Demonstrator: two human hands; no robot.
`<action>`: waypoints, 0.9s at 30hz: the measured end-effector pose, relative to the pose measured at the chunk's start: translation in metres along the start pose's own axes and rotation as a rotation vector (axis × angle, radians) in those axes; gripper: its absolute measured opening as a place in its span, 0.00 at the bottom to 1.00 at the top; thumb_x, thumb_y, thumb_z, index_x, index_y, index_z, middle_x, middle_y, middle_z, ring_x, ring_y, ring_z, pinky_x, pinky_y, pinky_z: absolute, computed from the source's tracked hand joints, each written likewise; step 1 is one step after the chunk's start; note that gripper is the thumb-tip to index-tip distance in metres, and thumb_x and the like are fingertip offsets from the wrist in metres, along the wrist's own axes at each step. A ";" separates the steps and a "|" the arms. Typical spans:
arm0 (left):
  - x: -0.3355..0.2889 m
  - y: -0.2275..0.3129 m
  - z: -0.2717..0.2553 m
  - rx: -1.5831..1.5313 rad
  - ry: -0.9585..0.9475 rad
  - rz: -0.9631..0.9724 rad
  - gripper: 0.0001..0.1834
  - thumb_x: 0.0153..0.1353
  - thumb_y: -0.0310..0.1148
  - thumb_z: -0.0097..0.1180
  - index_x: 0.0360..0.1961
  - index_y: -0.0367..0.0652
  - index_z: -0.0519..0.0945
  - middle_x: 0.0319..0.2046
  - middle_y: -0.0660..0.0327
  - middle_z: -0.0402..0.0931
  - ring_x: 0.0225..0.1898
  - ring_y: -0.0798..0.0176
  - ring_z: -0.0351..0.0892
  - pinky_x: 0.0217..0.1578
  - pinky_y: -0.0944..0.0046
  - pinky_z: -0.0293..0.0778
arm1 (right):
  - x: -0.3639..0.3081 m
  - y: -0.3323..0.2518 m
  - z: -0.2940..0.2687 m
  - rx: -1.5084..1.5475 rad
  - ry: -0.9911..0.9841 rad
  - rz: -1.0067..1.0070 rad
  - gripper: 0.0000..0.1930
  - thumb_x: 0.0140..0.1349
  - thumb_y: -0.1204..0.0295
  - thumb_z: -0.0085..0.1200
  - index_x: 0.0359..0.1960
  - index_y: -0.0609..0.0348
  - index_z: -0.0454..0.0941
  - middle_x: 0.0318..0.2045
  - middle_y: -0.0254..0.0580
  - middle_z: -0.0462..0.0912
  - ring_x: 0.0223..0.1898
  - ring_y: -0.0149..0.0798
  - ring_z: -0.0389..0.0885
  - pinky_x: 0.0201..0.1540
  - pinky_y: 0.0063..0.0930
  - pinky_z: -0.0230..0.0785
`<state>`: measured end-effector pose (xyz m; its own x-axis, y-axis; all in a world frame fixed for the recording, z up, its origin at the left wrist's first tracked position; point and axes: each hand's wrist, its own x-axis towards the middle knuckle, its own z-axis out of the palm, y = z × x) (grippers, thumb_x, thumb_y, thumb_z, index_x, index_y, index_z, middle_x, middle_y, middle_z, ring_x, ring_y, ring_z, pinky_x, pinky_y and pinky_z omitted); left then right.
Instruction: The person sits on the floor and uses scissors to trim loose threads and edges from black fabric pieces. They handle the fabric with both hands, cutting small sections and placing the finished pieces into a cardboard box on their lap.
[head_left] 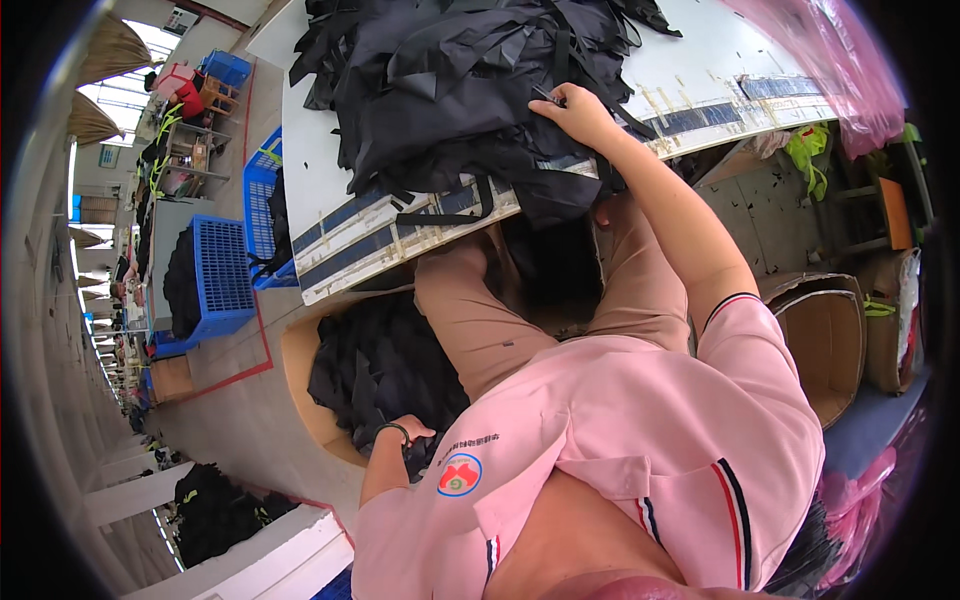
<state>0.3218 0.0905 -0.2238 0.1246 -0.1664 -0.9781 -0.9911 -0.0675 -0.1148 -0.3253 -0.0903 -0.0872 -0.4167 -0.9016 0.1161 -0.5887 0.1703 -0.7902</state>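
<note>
So the right hand (580, 113) is up on the surface (690, 55), fingers pinched around a small dark item (545, 96). Black on black, so I can't tell if it's a tool or just a fold of cloth. The big pile of black fabric (430, 105) sits right by it, cut off at the top of the view, with loose straps and a flap drooping over the near edge.

Left hand (414, 430) is down at the black pieces (365, 360) in a cardboard box (300, 365). Its fingertips blend into the dark stuff, so no idea if it's gripping anything. The box's right side is hidden behind the person's leg (480, 320).

Surface is white and kinda beat up, with dark strips (700, 118) and peeling tape along the edge. Pink plastic (850, 75) covers its right end. Blue crates (222, 265) stand on the floor (240, 350) to the left, near a red line (225, 381). Way back it's all squished by the fisheye.
</note>
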 end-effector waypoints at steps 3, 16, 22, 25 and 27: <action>-0.025 0.028 -0.027 0.261 0.253 0.159 0.25 0.52 0.51 0.60 0.33 0.35 0.83 0.35 0.46 0.80 0.36 0.49 0.81 0.43 0.56 0.73 | 0.014 -0.009 0.016 0.029 -0.064 0.032 0.25 0.51 0.51 0.61 0.37 0.65 0.79 0.33 0.56 0.81 0.40 0.50 0.81 0.44 0.39 0.70; -0.161 0.333 -0.186 -1.582 -0.310 1.445 0.30 0.63 0.54 0.46 0.55 0.40 0.69 0.52 0.56 0.73 0.56 0.55 0.70 0.56 0.52 0.64 | -0.175 -0.081 -0.043 0.341 -0.764 -0.476 0.10 0.55 0.72 0.61 0.29 0.63 0.73 0.19 0.39 0.72 0.21 0.33 0.69 0.27 0.26 0.63; -0.179 0.372 -0.175 -1.510 -0.192 1.553 0.17 0.62 0.38 0.53 0.51 0.45 0.73 0.47 0.62 0.76 0.52 0.60 0.74 0.55 0.55 0.66 | -0.209 -0.040 -0.052 0.187 -0.855 -0.402 0.10 0.54 0.68 0.61 0.29 0.61 0.76 0.21 0.45 0.78 0.23 0.46 0.77 0.28 0.31 0.67; -0.182 0.358 -0.166 -1.489 -0.297 1.690 0.15 0.64 0.35 0.50 0.50 0.41 0.73 0.45 0.60 0.77 0.48 0.60 0.76 0.52 0.58 0.69 | -0.200 -0.046 -0.066 0.369 -0.722 -0.355 0.09 0.55 0.70 0.60 0.31 0.63 0.77 0.23 0.43 0.80 0.25 0.38 0.78 0.30 0.28 0.68; -0.188 0.348 -0.161 -1.448 -0.314 1.812 0.15 0.64 0.35 0.50 0.47 0.37 0.73 0.39 0.55 0.78 0.41 0.57 0.79 0.45 0.59 0.74 | -0.186 -0.060 -0.079 0.530 -0.524 -0.229 0.09 0.57 0.70 0.59 0.34 0.65 0.78 0.25 0.40 0.80 0.27 0.31 0.77 0.32 0.25 0.69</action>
<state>-0.0393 -0.0603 -0.0521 -0.6625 -0.7436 0.0905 0.6371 -0.4958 0.5902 -0.2673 0.0986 -0.0139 0.1346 -0.9841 0.1158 -0.1560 -0.1365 -0.9783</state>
